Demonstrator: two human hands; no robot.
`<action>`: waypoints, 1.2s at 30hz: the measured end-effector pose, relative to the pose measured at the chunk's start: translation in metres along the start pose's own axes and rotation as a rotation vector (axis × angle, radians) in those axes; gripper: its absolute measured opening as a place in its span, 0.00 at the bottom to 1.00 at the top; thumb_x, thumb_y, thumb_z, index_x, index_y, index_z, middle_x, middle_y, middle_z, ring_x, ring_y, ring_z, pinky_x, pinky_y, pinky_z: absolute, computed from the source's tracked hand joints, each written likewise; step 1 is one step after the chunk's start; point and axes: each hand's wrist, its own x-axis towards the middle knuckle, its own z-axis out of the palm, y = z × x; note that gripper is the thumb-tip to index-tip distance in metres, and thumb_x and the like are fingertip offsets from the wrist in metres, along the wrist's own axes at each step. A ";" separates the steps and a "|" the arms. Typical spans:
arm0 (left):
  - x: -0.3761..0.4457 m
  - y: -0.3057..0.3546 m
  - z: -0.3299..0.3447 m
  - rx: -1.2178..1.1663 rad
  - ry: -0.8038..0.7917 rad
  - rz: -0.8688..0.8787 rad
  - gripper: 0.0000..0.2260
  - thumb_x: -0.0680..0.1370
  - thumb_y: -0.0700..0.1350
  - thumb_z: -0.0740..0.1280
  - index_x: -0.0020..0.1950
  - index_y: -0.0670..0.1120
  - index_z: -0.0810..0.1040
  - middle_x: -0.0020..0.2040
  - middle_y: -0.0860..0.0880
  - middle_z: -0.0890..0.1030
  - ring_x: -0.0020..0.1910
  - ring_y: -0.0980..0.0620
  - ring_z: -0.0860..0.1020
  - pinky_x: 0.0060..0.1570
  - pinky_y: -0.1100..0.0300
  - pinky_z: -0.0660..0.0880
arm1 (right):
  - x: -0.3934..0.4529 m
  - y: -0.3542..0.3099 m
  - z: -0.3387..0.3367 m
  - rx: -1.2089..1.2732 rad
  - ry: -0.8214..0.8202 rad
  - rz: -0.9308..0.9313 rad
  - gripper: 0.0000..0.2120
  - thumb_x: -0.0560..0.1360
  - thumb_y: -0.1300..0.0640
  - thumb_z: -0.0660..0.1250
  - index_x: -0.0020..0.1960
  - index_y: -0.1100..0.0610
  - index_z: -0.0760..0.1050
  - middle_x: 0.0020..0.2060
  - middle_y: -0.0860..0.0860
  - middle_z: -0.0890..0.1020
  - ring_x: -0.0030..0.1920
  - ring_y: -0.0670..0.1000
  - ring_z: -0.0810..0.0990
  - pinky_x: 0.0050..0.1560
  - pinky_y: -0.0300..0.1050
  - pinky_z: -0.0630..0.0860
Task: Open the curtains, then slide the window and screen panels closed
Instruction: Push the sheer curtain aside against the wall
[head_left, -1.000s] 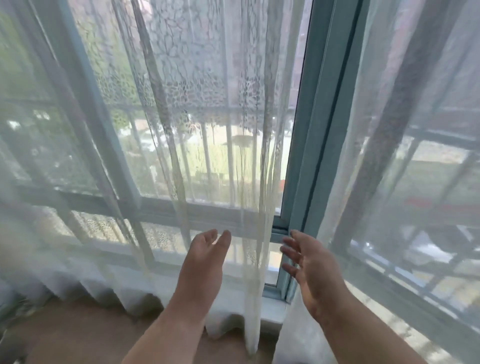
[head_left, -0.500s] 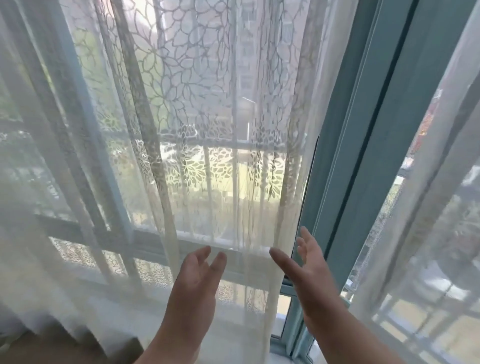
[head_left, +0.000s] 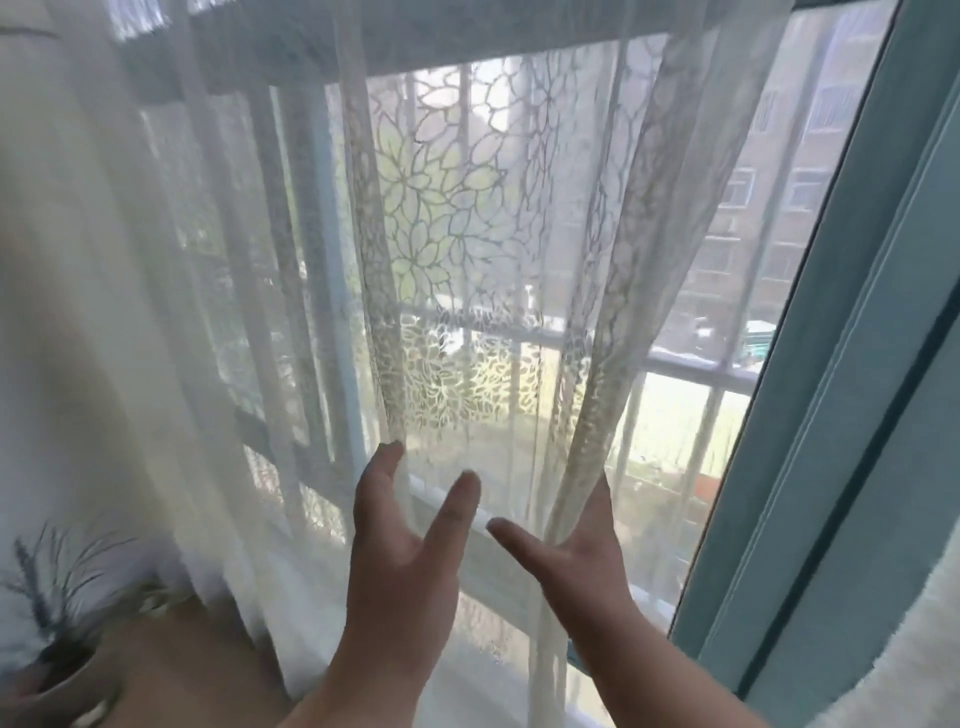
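The sheer white lace curtain with a flower pattern hangs over the window's left part. Its right edge fold runs down onto my right hand. That hand's thumb lies in front of the fold and its fingers are behind the cloth, spread, not clenched. My left hand is flat against the curtain with the fingers apart, just left of the right hand. The teal window frame stands at the right. Between it and the curtain's edge is uncovered window.
A second white curtain hangs at the lower right corner. A potted plant stands on the wooden floor at the lower left. A white barred grille and apartment buildings show outside. A thicker pale drape hangs at the far left.
Both hands have risen toward the curtain. The right hand left the teal frame and slipped its fingers behind the curtain's edge. The view has tilted upward and the gap beside the frame has widened.
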 end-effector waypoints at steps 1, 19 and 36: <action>0.004 0.006 0.004 0.020 0.010 0.045 0.48 0.66 0.77 0.70 0.84 0.66 0.62 0.84 0.64 0.63 0.80 0.70 0.59 0.74 0.61 0.59 | 0.005 -0.001 0.006 0.005 -0.017 -0.014 0.72 0.57 0.29 0.85 0.90 0.41 0.48 0.88 0.45 0.61 0.87 0.50 0.61 0.86 0.58 0.62; 0.108 0.115 0.076 0.555 0.379 0.571 0.67 0.67 0.80 0.73 0.87 0.56 0.32 0.90 0.49 0.37 0.90 0.46 0.40 0.84 0.31 0.53 | 0.067 -0.035 0.088 -0.275 -0.094 -0.038 0.63 0.61 0.21 0.62 0.90 0.42 0.46 0.85 0.47 0.68 0.84 0.57 0.68 0.79 0.66 0.70; 0.218 0.117 0.036 0.738 0.580 0.373 0.69 0.68 0.80 0.71 0.85 0.53 0.25 0.90 0.38 0.40 0.89 0.37 0.44 0.85 0.33 0.52 | 0.143 -0.089 0.145 -0.296 -0.149 -0.226 0.55 0.67 0.26 0.67 0.88 0.47 0.57 0.83 0.53 0.72 0.81 0.59 0.73 0.75 0.63 0.75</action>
